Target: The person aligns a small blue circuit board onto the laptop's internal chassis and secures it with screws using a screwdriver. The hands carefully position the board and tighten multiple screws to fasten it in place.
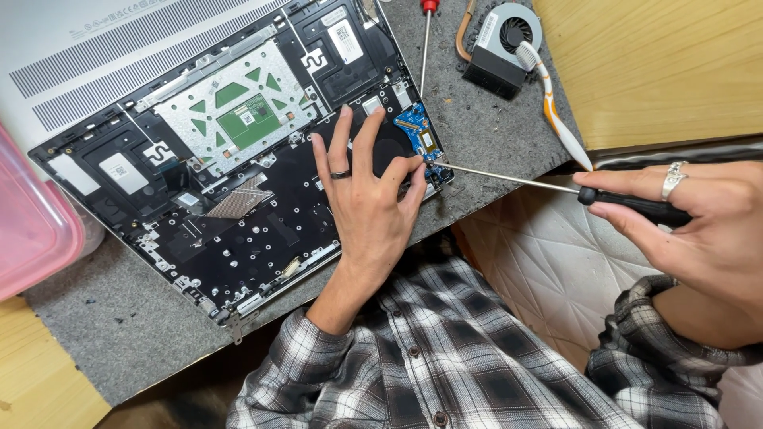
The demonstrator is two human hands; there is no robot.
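At the right-hand corner of the opened black laptop chassis (238,214), beside the small blue circuit board (419,133), the tip of a long thin steel-shafted screwdriver with a black handle (636,208) meets the frame. The left hand (369,202) lies flat on the chassis interior, fingers spread, a dark ring on one finger; thumb and forefinger close in at the tool tip, apparently steadying it or a very small fastener, which is too small to make out. The right hand (699,222) wraps the black handle in a closed grip, thumb along the top, a silver ring showing. Judged step: working a screw at the edge of the blue board; whether loosening or tightening cannot be told. The next move would call for the tip seated square in the screw head, light downward pressure, and the left hand keeping the chassis from sliding. The chassis rests on a grey felt mat (119,326) over a pale wooden tabletop (660,63). Farther out: the detached silver vented bottom cover (95,48), a removed black cooling fan with copper pipe (501,44), a white-and-orange toothbrush (552,111), a red-handled screwdriver (427,40), and a pink translucent plastic box (32,230).
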